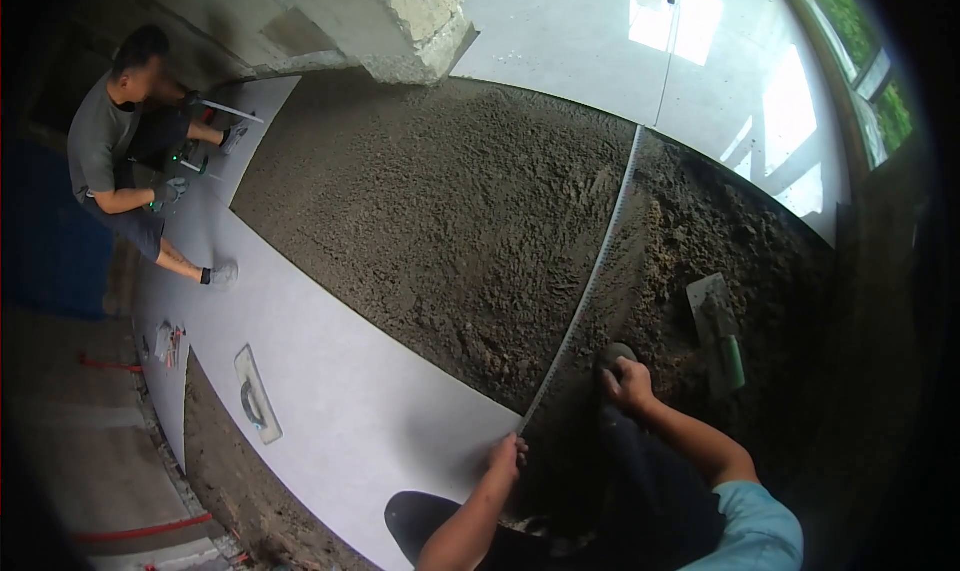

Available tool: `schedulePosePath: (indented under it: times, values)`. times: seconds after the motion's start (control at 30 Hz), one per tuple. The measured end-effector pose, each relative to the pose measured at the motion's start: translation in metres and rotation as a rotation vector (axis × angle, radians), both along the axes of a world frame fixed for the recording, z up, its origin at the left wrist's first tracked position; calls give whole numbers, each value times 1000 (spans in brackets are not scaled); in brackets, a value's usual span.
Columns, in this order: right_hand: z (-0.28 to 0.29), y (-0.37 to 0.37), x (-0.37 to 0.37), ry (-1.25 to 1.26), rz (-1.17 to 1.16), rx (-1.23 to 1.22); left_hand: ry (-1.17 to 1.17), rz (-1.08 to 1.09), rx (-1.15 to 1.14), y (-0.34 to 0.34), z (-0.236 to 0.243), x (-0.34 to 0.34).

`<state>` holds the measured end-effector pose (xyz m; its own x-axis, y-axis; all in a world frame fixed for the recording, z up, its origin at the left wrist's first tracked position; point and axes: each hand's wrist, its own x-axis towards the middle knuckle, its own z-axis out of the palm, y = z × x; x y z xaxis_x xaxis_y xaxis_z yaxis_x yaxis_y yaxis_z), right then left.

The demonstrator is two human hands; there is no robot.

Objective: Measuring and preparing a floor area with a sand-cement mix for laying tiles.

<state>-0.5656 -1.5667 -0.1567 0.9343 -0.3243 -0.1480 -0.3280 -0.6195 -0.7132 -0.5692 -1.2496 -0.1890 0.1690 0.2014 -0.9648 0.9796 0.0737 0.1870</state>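
A pale, marked tape measure (pixel 597 271) stretches over the rough grey mortar bed (pixel 430 211), from the tile edge near me to the far tiles. At its near end, beside the corner of a large light tile (pixel 345 371), my left hand (pixel 508 454) has its fingers closed on the tape. My right hand (pixel 630 383) is curled by the toe of my dark shoe (pixel 618 353), and whatever its fingers may hold is hidden. To the right of that hand, a flat metal trowel (pixel 711 316) with a green handle lies on the loose, darker mortar.
Another person (pixel 115 151) in gloves crouches on the tiles at the far left, with tools around the hands. A grey-handled float (pixel 257 396) lies on the near tiles. Beyond the bed are a broken concrete stub (pixel 425 31), glossy laid tiles (pixel 560 61) and a window (pixel 880 81).
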Motion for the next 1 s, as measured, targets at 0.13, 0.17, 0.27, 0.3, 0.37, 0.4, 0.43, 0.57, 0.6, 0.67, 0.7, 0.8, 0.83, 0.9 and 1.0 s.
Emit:
schedulePosePath:
  times: [0.13,0.17,0.27,0.3,0.37,0.4,0.43,0.57,0.6,0.67,0.7,0.8,0.83,0.9,1.0]
  values:
    - [1,2,1,-5,-1,22,-12,-28,-11,1,2,-1]
    - [2,2,2,-9,1,23,-16,-26,-10,1,3,0]
    - [-1,1,1,-22,-7,39,-35,-35,-6,0,4,1]
    - [-5,0,0,-6,-1,21,-35,-40,-5,-1,4,2]
    - [-8,0,1,9,8,5,-36,-42,0,0,3,2]
    - [-6,1,1,1,7,12,-34,-40,7,1,1,2]
    - [-5,3,3,-9,6,19,-33,-38,14,2,0,2]
    - [-6,0,0,-7,8,18,-3,-49,-12,2,0,2]
    - [-5,1,0,2,4,12,-3,-50,-24,3,0,1]
    - [-1,2,1,10,1,7,-3,-50,-36,2,1,0]
    - [2,1,2,17,-3,22,-22,-43,-25,1,1,0]
    - [2,2,2,25,-5,28,-47,-44,-6,0,3,-1]
    - [2,1,2,28,-7,17,-51,-56,1,-1,4,0]
    - [4,2,3,17,-4,19,-42,-57,-1,0,2,0]
    - [-1,1,2,-10,3,19,-23,-66,-13,1,2,1]
